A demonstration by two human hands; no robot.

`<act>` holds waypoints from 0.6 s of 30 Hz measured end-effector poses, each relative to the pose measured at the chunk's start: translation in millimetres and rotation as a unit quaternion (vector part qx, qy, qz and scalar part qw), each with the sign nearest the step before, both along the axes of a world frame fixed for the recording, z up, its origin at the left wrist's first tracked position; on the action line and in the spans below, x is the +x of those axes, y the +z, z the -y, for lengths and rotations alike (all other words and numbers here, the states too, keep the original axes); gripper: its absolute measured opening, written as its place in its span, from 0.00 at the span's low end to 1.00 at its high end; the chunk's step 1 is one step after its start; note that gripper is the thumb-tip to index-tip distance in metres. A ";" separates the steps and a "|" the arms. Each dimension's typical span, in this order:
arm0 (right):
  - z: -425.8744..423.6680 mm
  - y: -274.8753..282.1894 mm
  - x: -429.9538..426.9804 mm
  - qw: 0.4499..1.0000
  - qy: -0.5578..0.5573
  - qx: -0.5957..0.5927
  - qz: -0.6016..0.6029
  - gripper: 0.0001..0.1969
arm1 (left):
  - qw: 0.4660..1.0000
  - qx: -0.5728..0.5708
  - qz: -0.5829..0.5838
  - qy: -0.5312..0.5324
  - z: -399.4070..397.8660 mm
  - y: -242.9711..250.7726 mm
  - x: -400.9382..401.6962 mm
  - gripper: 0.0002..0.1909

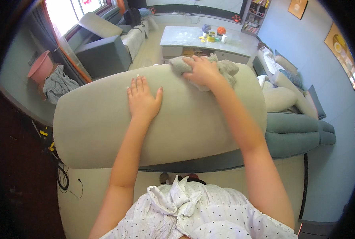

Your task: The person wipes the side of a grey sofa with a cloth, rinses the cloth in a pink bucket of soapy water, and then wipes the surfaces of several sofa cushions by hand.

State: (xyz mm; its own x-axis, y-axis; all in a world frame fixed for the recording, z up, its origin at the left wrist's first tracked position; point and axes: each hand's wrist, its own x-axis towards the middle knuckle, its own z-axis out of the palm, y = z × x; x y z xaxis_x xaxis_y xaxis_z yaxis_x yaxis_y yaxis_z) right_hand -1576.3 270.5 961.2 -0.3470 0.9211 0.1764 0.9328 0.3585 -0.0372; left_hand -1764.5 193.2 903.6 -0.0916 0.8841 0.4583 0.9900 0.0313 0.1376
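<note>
A large beige sofa cushion [171, 119] lies before me, partly over a blue-green sofa [294, 131]. My left hand [142, 100] rests flat on its upper surface, holding nothing, with the thumb spread away from the fingers. Near the cushion's far edge, my right hand [202, 71] grips a crumpled grey cloth [228, 70] and presses it against the fabric. Part of the cloth is hidden beneath that hand.
Beyond the cushion stands a marble-topped coffee table [183, 35] bearing potted flowers [221, 31]. A pink basin [41, 67] and a draped grey garment [59, 85] are at the left. A power cord [81, 191] trails on the floor. More loose cushions [280, 98] lie at the right.
</note>
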 end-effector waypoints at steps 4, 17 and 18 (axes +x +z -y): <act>-22.9 -11.0 21.6 0.996 -0.065 -0.008 -0.068 0.23 | 1.000 0.011 0.018 0.002 -3.3 -3.5 -5.7 0.35; -54.8 -18.3 147.8 0.937 -0.336 0.015 -0.093 0.20 | 1.000 -0.010 0.027 -0.009 -8.8 -2.4 2.5 0.34; -50.8 -25.4 157.2 0.948 -0.303 0.044 -0.087 0.20 | 0.999 -0.012 0.028 -0.014 -9.3 -4.9 7.1 0.34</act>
